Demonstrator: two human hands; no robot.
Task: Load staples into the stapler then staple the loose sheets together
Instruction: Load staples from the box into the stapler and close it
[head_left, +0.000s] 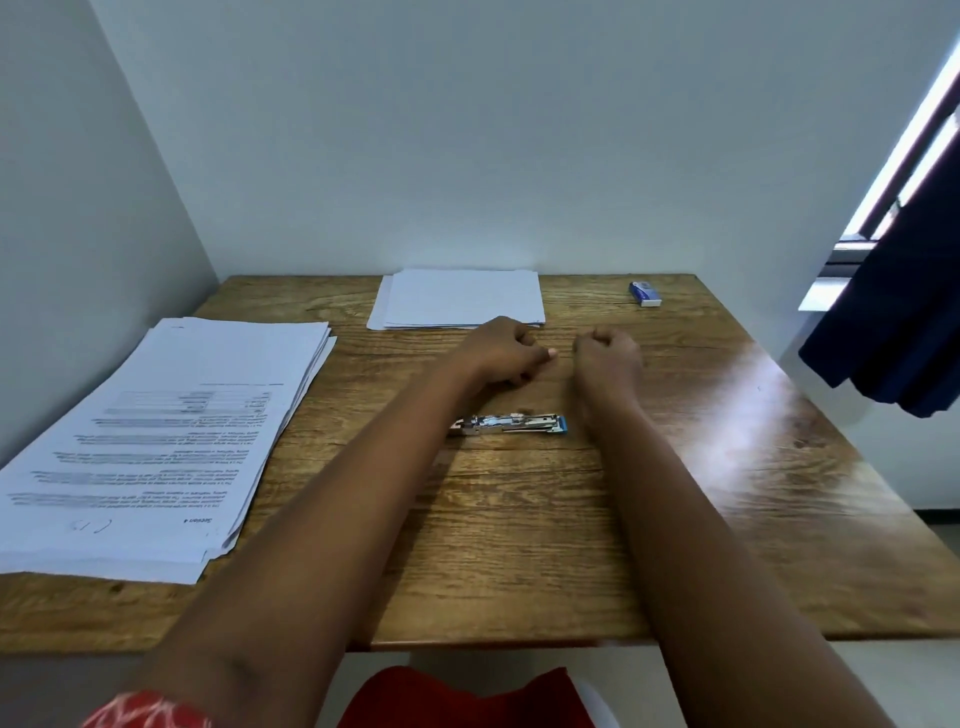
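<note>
1. Resting on the brown wooden table (519, 519), both my bare arms reach out in front of me.
2. My left hand (498, 351) lies on the wood with its fingers curled under. I cannot see anything in it.
3. My right hand (610, 353) sits just beside the left one. Its fingers are curled into a loose fist, and I cannot see anything in it either.
4. The two hands are close, but they do not touch.
5. The shiny silver metal stapler with a blue end (511, 424) lies flat on the table between my two forearms. It is nearer to me than my hands are, and no hand touches it.
6. The stapler looks opened out long and flat, with its blue end pointing to my right.
7. The small blue and white box of staples (645, 293) sits near the far right corner of the table, well apart from my hands.
8. A neat pile of blank white paper sheets (460, 299) lies at the far edge, by the wall. My left hand is just in front of it.
9. A big messy stack of printed white pages (156, 441) lies on the left side of the table.
10. A dark blue cloth (893, 322) hangs by the window on the right.
</note>
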